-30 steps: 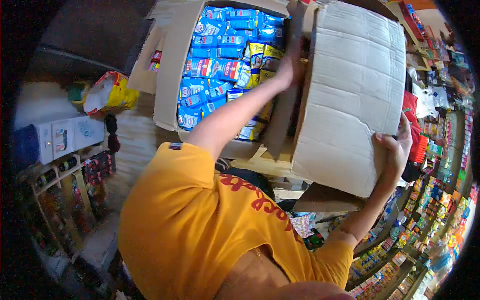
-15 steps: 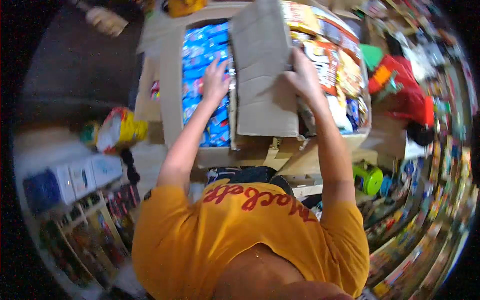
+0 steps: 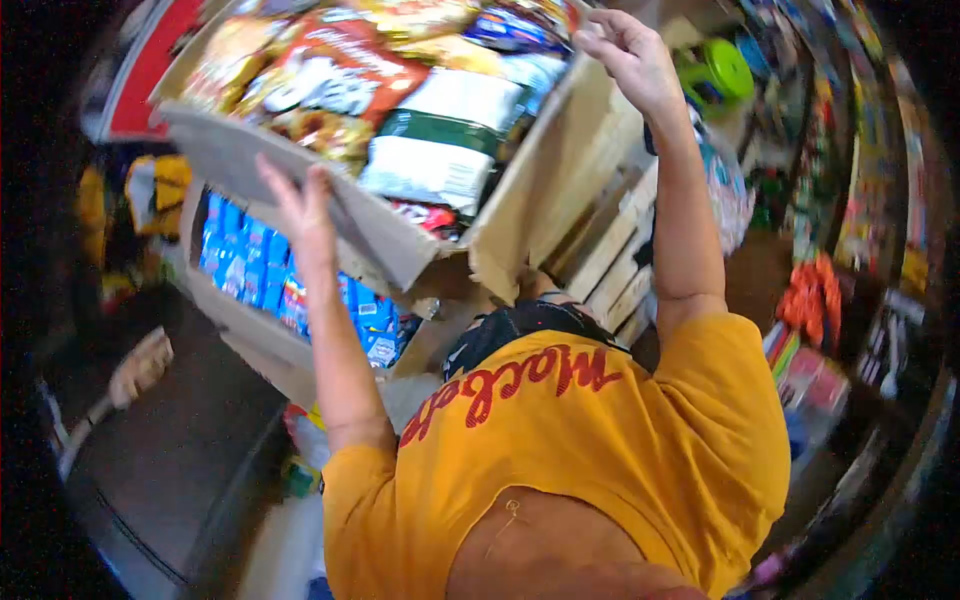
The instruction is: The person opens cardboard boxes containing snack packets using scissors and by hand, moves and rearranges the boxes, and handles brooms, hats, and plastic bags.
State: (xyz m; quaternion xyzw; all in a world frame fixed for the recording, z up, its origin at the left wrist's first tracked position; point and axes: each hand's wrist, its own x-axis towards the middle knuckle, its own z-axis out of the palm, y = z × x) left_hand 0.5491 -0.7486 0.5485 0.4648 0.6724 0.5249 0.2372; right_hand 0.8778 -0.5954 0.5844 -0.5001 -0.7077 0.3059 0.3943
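Note:
An open cardboard box [image 3: 545, 150] is filled with snack bags, among them a red-brown bag [image 3: 345, 70] and a white bag with a green band [image 3: 440, 135]. My left hand [image 3: 305, 220] lies against its near-left flap [image 3: 375, 225], thumb and fingers spread. At the far right rim, my right hand [image 3: 640, 65] has its fingers curled at the cardboard edge; their tips are blurred. Below the flap stands a second cardboard box [image 3: 250, 335] holding blue packets [image 3: 250, 255], partly hidden by my left forearm.
Wooden slats [image 3: 610, 265] lie right of the snack box. Beyond are a lime-green round container [image 3: 715, 75] and shelves of goods [image 3: 865, 190]. An orange-red bundle [image 3: 812, 300] is on the right. A dark surface [image 3: 170, 450] lies on the left.
My view has swung toward the snack box, which now fills the upper middle. My left hand has left the blue packets for the flap; my right hand has moved from the flap to the far right rim.

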